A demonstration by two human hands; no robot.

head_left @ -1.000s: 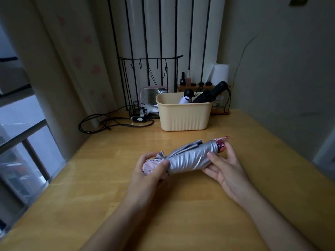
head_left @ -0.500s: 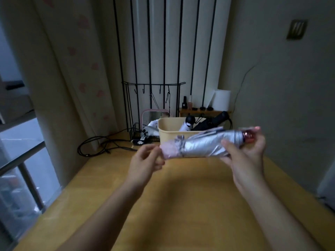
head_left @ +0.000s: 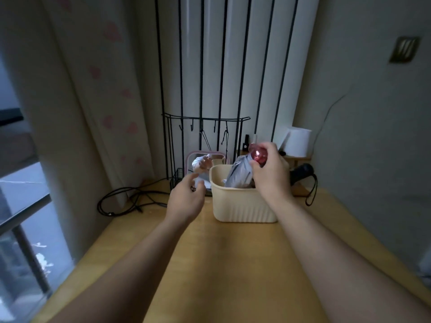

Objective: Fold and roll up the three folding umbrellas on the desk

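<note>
Umbrella (head_left: 240, 174) lowered into basket (head_left: 242, 206) | right hand (head_left: 270, 176) fingers (head_left: 271, 148) around handle (head_left: 257, 156) | left hand (head_left: 186, 201) empty

Stretches both bare arms forward, up from the bottom corners of the frame toward the middle, both nearly straight. Holds the left hand (head_left: 186, 201) out just left of the middle, with the back of the hand toward the camera. Lets its fingers hang loose and a little bent, thumb apart from them, with nothing inside. Holds the right hand (head_left: 271, 176) a bit higher, just right of the middle, also with its back toward the camera. Grips the top end of the umbrella (head_left: 240, 174) with that hand, fingers curled round the shiny pink tip, thumb on the near side. Hands apart, not touching each other.
</note>
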